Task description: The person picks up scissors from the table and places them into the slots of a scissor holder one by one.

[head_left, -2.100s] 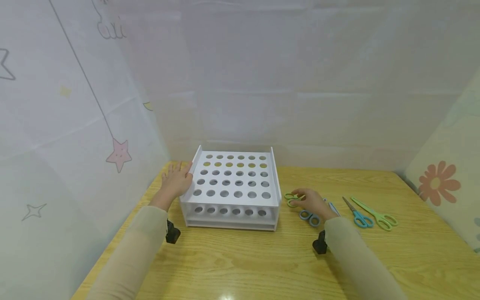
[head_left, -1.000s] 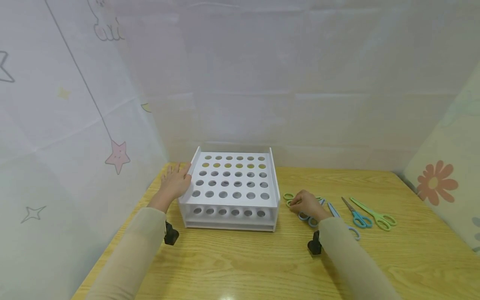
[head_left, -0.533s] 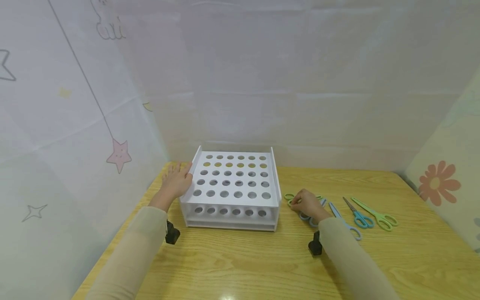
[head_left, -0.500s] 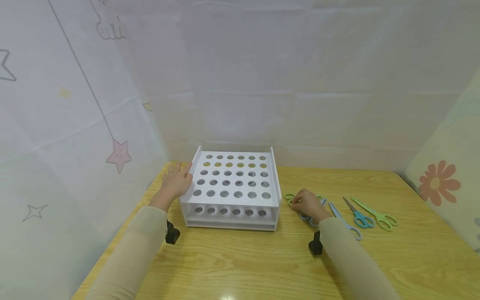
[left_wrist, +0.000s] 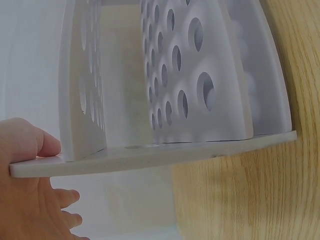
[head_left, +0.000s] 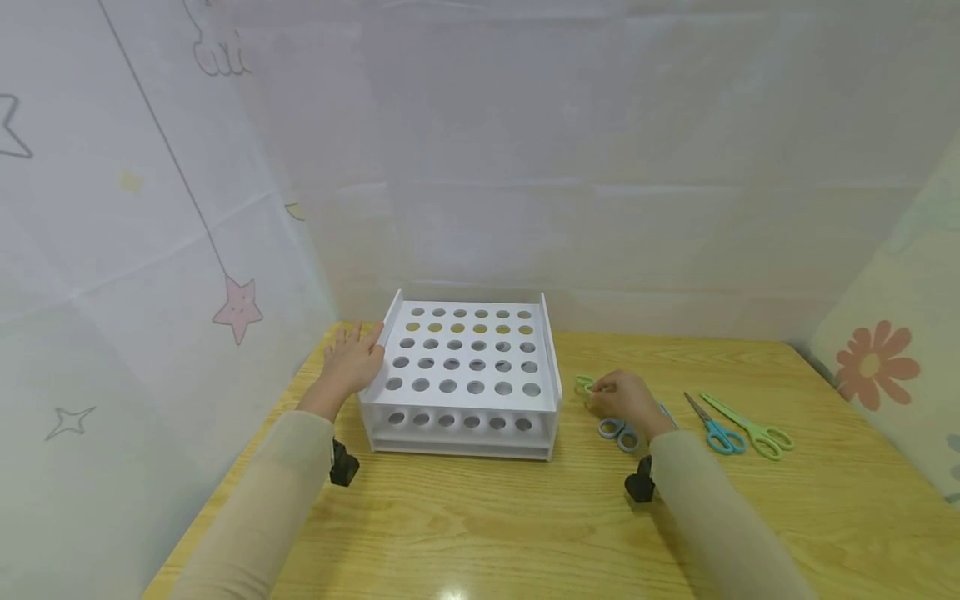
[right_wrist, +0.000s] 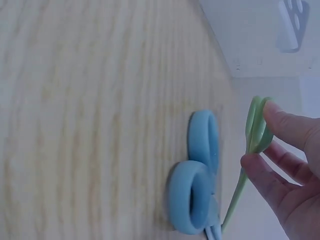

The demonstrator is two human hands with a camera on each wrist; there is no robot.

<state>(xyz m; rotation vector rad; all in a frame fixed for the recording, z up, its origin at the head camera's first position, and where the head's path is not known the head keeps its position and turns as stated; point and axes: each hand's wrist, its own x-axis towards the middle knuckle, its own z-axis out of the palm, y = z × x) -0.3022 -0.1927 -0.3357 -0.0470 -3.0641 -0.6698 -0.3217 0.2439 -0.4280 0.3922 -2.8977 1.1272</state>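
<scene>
A white rack [head_left: 465,407] with rows of round holes stands on the wooden table. My left hand [head_left: 348,367] grips its left side panel, thumb on one face and fingers on the other, as the left wrist view shows. To the right of the rack, my right hand [head_left: 628,400] pinches the handle of light green scissors [right_wrist: 258,134] between thumb and fingertips. That handle is raised off the table in the right wrist view. Right below it lie grey-blue scissors [right_wrist: 200,137], their blades partly hidden by the green ones and the hand.
Farther right on the table lie teal scissors [head_left: 718,437] and another pair of light green scissors [head_left: 753,430]. My right forearm mostly covers a light blue pair [head_left: 668,415]. Behind the rack hangs a pale cloth wall [head_left: 480,225], with printed cloth at both sides.
My right hand has closed on the green scissors' handle and lifted it, shifting slightly right and away from me. The grey-blue handles are more exposed. My left hand and the rack stay put.
</scene>
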